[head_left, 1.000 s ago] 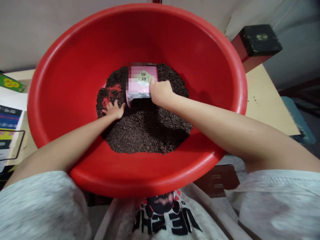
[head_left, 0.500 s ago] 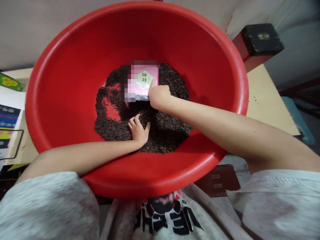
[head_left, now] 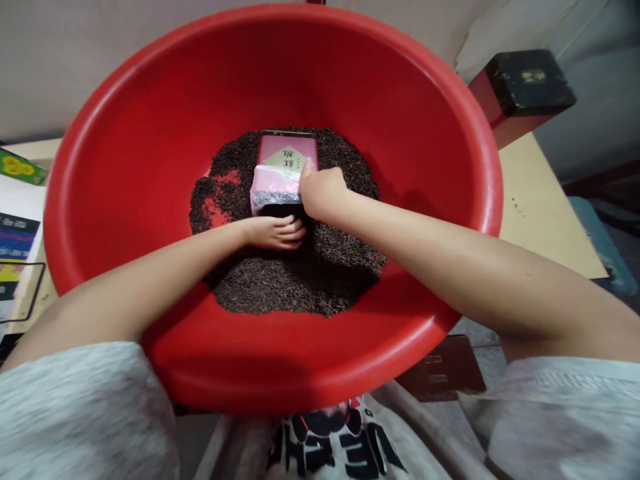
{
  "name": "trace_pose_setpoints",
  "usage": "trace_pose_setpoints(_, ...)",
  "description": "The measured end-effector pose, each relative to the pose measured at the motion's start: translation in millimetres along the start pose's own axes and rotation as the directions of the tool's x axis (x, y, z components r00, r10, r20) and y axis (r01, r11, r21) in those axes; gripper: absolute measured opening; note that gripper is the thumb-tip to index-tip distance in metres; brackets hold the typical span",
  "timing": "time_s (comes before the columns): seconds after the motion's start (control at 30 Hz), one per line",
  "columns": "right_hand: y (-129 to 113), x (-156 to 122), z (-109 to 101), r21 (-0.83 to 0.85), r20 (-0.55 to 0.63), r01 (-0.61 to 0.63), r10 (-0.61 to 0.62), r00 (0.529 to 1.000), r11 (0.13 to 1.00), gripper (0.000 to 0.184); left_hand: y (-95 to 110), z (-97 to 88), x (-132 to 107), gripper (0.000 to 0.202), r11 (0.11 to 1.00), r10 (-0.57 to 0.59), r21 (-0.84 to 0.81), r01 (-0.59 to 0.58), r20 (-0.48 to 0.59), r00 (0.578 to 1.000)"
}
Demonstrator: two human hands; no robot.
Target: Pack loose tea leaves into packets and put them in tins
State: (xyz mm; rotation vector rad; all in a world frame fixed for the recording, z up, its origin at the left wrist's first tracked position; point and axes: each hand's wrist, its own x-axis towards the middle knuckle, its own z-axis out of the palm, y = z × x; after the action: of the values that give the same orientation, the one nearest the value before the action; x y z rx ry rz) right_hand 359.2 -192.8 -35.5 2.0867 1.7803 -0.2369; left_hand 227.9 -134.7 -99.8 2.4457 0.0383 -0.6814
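Note:
My right hand [head_left: 324,192] grips the right side of a pink tea tin [head_left: 289,157] with a green label and crinkled clear plastic round its lower part. The tin lies tilted on a bed of dark, dry tea leaves [head_left: 300,283], its dark open end towards me. Just below that end is my left hand [head_left: 277,233], fingers together and curled, the palm turned out of sight. Whatever it may hold is hidden. The leaves lie on the floor of a big red plastic basin [head_left: 135,147], whose red bottom shows through at the left.
Behind the basin's right rim stands a tall red box with a black top [head_left: 531,83]. The pale tabletop [head_left: 545,207] has a few crumbs on it. Printed packaging [head_left: 20,230] lies at the left. A dark red panel [head_left: 443,370] is low at the right, with a blue stool [head_left: 603,247] beyond the table.
My left hand has moved up from the leaves to the tin's open end, and its spread fingers have come together. The right hand still holds the tin in nearly the same place.

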Motion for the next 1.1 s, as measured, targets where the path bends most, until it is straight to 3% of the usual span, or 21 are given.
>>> trace_pose_setpoints(0.13,3.9,4.6,1.8,0.01,0.013,-0.05,0.05,0.999,0.999,0.074,-5.1,-18.2,-6.9,0.053,0.972,-0.165,0.141,0.186,-0.145,0.976)
trace_pose_setpoints(0.27,5.6,4.2,0.0,0.009,0.02,-0.021,0.021,1.0,1.0,0.072,16.9,-5.2,-2.1,0.056,0.935,-0.159,0.267,0.234,-0.274,0.949)
trace_pose_setpoints(0.37,5.9,4.9,1.8,-0.025,-0.021,-0.001,0.001,1.0,1.0,0.066,45.0,27.7,2.5,0.049,0.94,0.018,0.333,0.073,-0.261,0.965)
trace_pose_setpoints(0.43,5.8,6.9,5.0,-0.04,-0.047,-0.004,0.002,0.999,0.999,0.065,59.3,53.4,7.0,0.047,0.93,0.23,0.317,-0.185,-0.109,0.967)
trace_pose_setpoints(0.5,5.8,9.5,8.1,-0.042,-0.051,-0.013,0.011,0.999,0.999,0.066,64.9,74.7,13.9,0.046,0.9,0.366,0.262,-0.348,-0.02,0.931)
trace_pose_setpoints(0.6,6.5,11.8,9.7,-0.048,-0.037,-0.01,0.008,0.999,0.999,0.068,57.6,89.0,25.8,0.047,0.913,0.366,0.204,-0.352,-0.034,0.93)
trace_pose_setpoints(0.77,12.6,7.6,1.5,-0.108,-0.008,-0.019,0.018,1.0,0.994,0.069,38.9,71.7,34.3,0.046,0.946,0.308,0.098,-0.309,0.034,0.951)
trace_pose_setpoints(0.9,18.1,4.8,-3.5,-0.128,0.001,-0.031,0.031,1.0,0.991,0.068,32.2,46.0,35.8,0.041,0.953,0.246,0.176,-0.248,0.038,0.969)
trace_pose_setpoints(1.0,19.0,7.5,-2.2,-0.114,-0.019,-0.04,0.038,0.999,0.993,0.065,25.1,24.5,39.8,0.037,0.905,0.291,0.336,-0.26,-0.043,0.956)
trace_pose_setpoints(1.1,18.4,10.9,-0.7,-0.118,-0.015,-0.031,0.03,0.999,0.993,0.065,15.8,1.6,41.1,0.036,0.818,0.219,0.573,-0.052,-0.226,0.949)
